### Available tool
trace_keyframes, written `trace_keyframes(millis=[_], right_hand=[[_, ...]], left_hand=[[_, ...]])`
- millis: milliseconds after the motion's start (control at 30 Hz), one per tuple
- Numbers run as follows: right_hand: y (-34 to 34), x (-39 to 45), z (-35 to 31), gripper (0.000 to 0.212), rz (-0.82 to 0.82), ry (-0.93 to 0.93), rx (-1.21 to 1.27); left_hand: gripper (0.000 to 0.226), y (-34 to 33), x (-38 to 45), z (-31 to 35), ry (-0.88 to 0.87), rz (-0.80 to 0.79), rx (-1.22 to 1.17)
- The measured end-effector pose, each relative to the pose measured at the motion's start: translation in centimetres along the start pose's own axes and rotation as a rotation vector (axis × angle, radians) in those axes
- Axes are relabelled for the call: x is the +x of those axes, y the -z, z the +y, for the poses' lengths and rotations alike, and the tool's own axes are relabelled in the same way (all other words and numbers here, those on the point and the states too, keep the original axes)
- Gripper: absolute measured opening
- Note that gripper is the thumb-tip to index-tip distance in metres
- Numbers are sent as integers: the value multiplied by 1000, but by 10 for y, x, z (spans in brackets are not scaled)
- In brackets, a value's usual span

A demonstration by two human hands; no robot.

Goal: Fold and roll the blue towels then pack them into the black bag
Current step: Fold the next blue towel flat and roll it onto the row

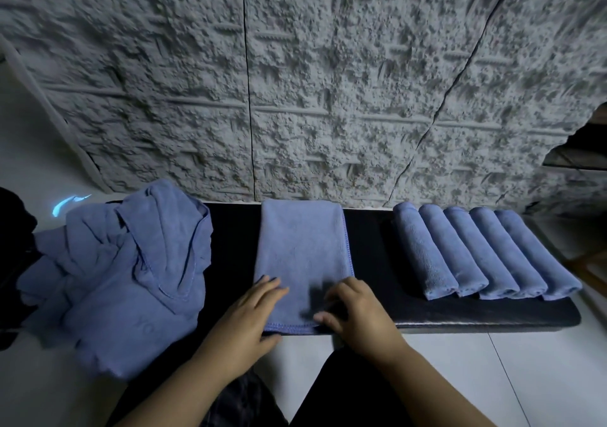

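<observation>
A folded blue towel (302, 249) lies flat as a long strip in the middle of a black bench (371, 246). My left hand (253, 308) rests on its near left corner with fingers straight. My right hand (351, 308) sits at the near right corner, fingers curled at the towel's near edge. Several rolled blue towels (479, 252) lie side by side on the bench's right part. A heap of loose blue towels (131, 272) covers the left end. A dark shape at the far left edge (13, 256) may be the black bag; I cannot tell.
A rough grey textured wall (295, 81) stands right behind the bench. Pale floor tiles (492, 377) lie in front of the bench. My dark-clothed legs (328, 393) are below the hands.
</observation>
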State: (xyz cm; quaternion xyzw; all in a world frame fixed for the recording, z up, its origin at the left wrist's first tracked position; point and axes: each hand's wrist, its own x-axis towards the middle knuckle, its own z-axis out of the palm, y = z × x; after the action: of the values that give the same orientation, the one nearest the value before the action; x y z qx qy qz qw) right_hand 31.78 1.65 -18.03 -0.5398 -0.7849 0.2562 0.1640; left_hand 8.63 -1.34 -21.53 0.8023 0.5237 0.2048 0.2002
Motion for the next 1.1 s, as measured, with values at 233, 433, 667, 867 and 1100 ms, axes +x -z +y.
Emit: trace_keyframes(millis=[233,433,667,867,1100], right_hand=[[-2,-21,6,18,1,-41,-59],[1,-24,-1,4,-36,-97,-164],[-4,-27,3,11,-17,-196,-242],[-8,-34,2,54,77,-154,-264],[-7,-28,1,78,75,-166,-227]], left_hand=[[43,0,-11,2,61,161,19],[45,4,-12,10,10,163,212],[50,-1,-18,9,-17,98,280],[45,1,-22,14,-13,60,375],[59,-2,-11,17,48,85,494]])
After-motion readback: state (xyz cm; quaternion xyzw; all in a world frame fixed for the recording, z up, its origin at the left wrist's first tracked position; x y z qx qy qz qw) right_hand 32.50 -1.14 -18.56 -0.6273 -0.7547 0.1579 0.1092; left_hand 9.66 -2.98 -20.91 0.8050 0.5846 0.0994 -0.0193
